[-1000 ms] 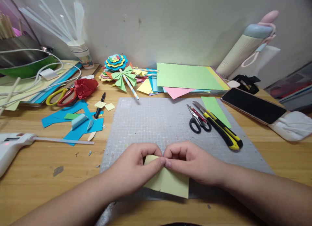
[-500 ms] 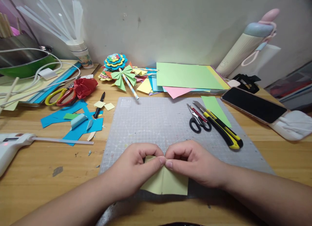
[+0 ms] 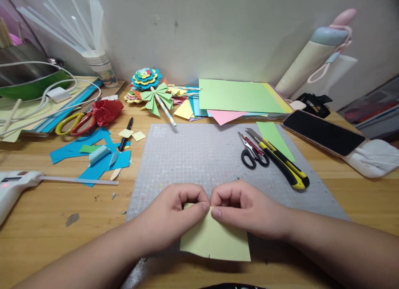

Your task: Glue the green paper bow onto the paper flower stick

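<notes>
A pale yellow sheet of paper [image 3: 218,241] hangs between my hands, over the near part of the grey cutting mat [image 3: 187,152]. My left hand [image 3: 179,216] pinches its top edge near the middle with thumb and forefinger. Right beside it, my right hand [image 3: 246,210] pinches the same edge, the two thumb tips close together. A short dark mark shows at the middle of the sheet's lower edge. Small black-handled scissors [image 3: 254,156] and a yellow-and-black utility knife [image 3: 283,162] lie on the mat, beyond my right hand.
Blue paper scraps [image 3: 93,156], a black pen [image 3: 126,135] and red-and-yellow scissors [image 3: 76,123] lie left. A glue gun [image 3: 21,185] points inward. Paper flowers [image 3: 146,79] and coloured sheets [image 3: 240,96] are by the wall. A phone [image 3: 324,131] and a bottle [image 3: 314,52] are right.
The sheet's near edge has swung lower and toward me, and the crease line seen down its middle has faded. Both hands keep their pinch, thumbs slightly farther apart.
</notes>
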Demonstrator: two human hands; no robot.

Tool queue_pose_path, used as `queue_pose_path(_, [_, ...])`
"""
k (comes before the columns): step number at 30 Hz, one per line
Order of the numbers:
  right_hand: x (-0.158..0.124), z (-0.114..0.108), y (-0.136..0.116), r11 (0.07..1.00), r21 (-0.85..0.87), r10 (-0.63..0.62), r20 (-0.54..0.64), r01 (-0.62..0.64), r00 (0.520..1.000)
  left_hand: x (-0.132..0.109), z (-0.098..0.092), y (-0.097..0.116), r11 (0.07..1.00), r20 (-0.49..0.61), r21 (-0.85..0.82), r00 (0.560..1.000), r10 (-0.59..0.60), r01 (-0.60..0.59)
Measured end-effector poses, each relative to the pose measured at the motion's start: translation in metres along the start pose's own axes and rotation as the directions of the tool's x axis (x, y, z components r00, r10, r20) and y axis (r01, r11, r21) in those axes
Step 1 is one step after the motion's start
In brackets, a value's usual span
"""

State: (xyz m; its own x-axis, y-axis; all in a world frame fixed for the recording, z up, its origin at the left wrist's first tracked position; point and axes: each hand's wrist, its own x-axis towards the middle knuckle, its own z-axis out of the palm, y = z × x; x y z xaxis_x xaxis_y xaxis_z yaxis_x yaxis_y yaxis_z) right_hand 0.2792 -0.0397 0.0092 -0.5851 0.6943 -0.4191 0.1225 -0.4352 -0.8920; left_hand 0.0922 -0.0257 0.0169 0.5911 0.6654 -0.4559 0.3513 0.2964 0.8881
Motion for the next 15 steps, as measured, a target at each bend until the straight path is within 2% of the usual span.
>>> queue_pose_path(6, [0.0,0.0012,0.0012,0.997,-0.043,-0.064,0.011,0.065,0.998,0.0004,0.0009,0.0027,0.993,-0.018,0.11,0.999,0.049,-0.047])
queue_pose_path(11, [-0.0018,0.0019,-0.0001,0.989,-0.094,-0.114,-0.025,0.111,0.993,-0.0008,0.0022,0.0033,0.993,-0.053,0.078,0.995,0.087,-0.083])
queue_pose_path(13, [-0.0015,0.0008,-0.0002,0.993,-0.062,-0.1,-0.059,0.097,0.993,-0.0005,0.001,0.0025,0.996,-0.099,0.05,0.991,0.085,-0.08])
queue_pose_path(15, [0.0001,-0.002,0.0007,0.996,0.0,-0.09,-0.121,0.09,0.989,0.0007,-0.0019,0.0013,0.997,-0.192,0.019,0.978,0.078,-0.076])
